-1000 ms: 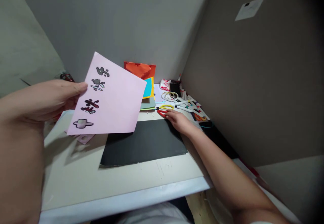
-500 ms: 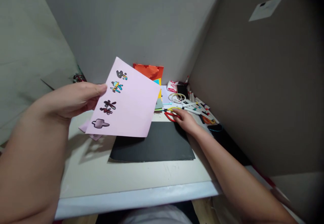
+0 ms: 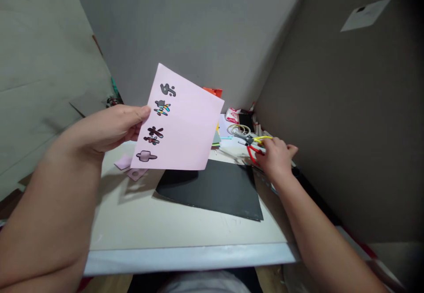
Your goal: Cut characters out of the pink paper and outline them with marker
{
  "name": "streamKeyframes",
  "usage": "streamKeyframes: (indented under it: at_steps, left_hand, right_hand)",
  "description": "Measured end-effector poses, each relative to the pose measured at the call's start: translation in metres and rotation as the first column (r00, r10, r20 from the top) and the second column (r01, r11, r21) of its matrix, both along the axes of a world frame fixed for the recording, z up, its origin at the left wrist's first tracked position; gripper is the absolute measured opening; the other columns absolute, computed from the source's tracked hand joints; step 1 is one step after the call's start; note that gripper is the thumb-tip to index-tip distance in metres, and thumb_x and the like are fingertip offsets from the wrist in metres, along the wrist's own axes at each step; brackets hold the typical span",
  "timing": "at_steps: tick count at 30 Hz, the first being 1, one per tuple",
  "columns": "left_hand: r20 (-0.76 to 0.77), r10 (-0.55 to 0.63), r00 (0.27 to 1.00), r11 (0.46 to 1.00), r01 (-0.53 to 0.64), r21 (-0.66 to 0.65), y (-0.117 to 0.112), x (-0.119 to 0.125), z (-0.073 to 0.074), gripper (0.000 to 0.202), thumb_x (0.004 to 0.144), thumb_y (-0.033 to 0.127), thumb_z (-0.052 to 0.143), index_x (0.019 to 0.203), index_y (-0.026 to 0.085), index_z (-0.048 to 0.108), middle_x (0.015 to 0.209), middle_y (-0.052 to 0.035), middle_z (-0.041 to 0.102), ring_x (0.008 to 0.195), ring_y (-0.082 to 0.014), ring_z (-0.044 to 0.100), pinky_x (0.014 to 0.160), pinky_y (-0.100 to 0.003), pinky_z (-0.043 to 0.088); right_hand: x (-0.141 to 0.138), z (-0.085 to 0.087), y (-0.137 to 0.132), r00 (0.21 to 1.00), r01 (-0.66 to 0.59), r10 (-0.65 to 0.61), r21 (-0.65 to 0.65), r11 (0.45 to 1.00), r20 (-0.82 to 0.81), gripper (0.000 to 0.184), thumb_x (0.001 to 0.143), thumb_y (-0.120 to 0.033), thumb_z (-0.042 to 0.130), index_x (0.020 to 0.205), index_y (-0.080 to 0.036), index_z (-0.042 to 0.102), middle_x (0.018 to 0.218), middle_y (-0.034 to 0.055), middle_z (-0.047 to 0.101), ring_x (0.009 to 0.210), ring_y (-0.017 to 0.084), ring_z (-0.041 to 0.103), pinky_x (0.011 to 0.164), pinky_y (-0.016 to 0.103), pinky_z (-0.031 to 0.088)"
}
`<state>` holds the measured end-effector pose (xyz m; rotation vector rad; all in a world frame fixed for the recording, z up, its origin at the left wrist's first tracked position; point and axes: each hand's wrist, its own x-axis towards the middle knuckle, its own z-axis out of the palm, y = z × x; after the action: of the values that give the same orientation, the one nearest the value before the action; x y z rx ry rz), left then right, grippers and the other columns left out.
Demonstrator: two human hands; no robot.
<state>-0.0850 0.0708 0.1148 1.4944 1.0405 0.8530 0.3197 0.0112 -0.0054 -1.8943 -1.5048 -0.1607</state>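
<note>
My left hand (image 3: 122, 123) pinches the left edge of a pale pink paper sheet (image 3: 188, 125), held tilted above the table. Chinese characters are cut out of it in a slanting column, and the background shows through them. My right hand (image 3: 276, 156) is closed on pliers (image 3: 250, 142) with one yellow and one red handle. Their dark metal head points left, over the things at the back right. Below the sheet lies a black board (image 3: 212, 189), partly covered from sight by the paper. Pink paper scraps (image 3: 135, 174) rest on the table to its left.
The white table (image 3: 185, 231) meets grey partitions at the back and right. Toward the back are cream-coloured rings (image 3: 238, 129), a red-and-white packet (image 3: 232, 115) and orange paper (image 3: 214, 92). White markers (image 3: 261, 129) lie behind my right hand.
My right hand has lifted the pliers and moved right with them. The black board has turned slightly. The view has shifted, and the pink sheet stays in my left hand.
</note>
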Motion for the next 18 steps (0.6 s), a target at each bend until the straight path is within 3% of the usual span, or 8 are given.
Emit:
streamKeyframes:
  at_steps: [3,6,8,11,14,18]
  left_hand:
    - [0.048,0.005,0.999,0.999,-0.007,0.038,-0.004,0.006,0.0,0.051,0.08,0.059,0.072,0.101,0.013,0.074,0.094,-0.009,0.078,0.074,-0.0189,0.07,0.066,-0.028,0.057]
    - [0.104,-0.026,0.994,0.998,0.02,0.059,-0.012,0.022,-0.002,0.049,0.083,0.059,0.068,0.097,0.013,0.074,0.096,-0.0091,0.078,0.075,-0.0167,0.07,0.069,-0.027,0.058]
    - [0.142,-0.061,0.988,0.997,0.053,0.059,-0.018,0.034,-0.006,0.052,0.085,0.061,0.064,0.106,0.014,0.073,0.103,-0.0088,0.077,0.083,-0.0184,0.072,0.079,-0.031,0.059]
    - [0.162,-0.109,0.981,0.994,0.103,0.045,-0.024,0.047,-0.014,0.05,0.088,0.059,0.062,0.113,0.017,0.071,0.111,-0.0078,0.076,0.095,-0.0203,0.072,0.09,-0.034,0.057]
    - [0.142,-0.149,0.979,0.989,0.148,0.018,-0.026,0.053,-0.021,0.045,0.09,0.057,0.061,0.112,0.02,0.073,0.115,-0.0065,0.075,0.103,-0.0207,0.071,0.096,-0.033,0.054]
    - [0.054,-0.223,0.973,0.973,0.226,-0.047,-0.02,0.053,-0.026,0.045,0.09,0.059,0.059,0.107,0.022,0.076,0.114,-0.0072,0.075,0.108,-0.0254,0.07,0.095,-0.033,0.055]
  right_hand:
    - [-0.005,0.012,-0.005,0.959,-0.079,0.09,0.054,0.995,-0.268,0.025,0.087,-0.038,0.055,0.095,-0.016,0.059,0.093,0.0144,0.068,0.094,0.032,0.063,0.081,0.046,0.043]
    - [-0.031,0.016,-0.012,0.811,-0.302,0.306,0.09,0.949,-0.499,0.041,0.097,-0.052,0.037,0.112,-0.018,0.057,0.113,0.0147,0.069,0.087,0.023,0.068,0.065,0.033,0.048]
    - [-0.051,0.014,-0.017,0.711,-0.404,0.386,0.108,0.908,-0.588,0.044,0.095,-0.054,0.046,0.121,-0.02,0.056,0.12,0.0131,0.067,0.083,0.02,0.067,0.058,0.029,0.046]
    - [-0.07,0.012,-0.027,0.616,-0.481,0.426,0.112,0.869,-0.663,0.039,0.091,-0.057,0.054,0.105,-0.02,0.06,0.083,0.0044,0.067,0.064,0.016,0.059,0.052,0.027,0.042]
    - [-0.07,0.014,-0.035,0.619,-0.466,0.409,0.106,0.879,-0.671,0.036,0.087,-0.053,0.063,0.075,-0.021,0.053,0.059,-0.0036,0.049,0.052,0.012,0.043,0.05,0.027,0.036]
    - [-0.061,0.022,-0.041,0.671,-0.383,0.363,0.117,0.916,-0.646,0.035,0.082,-0.047,0.07,0.07,-0.021,0.049,0.059,-0.0053,0.043,0.053,0.011,0.036,0.052,0.027,0.031]
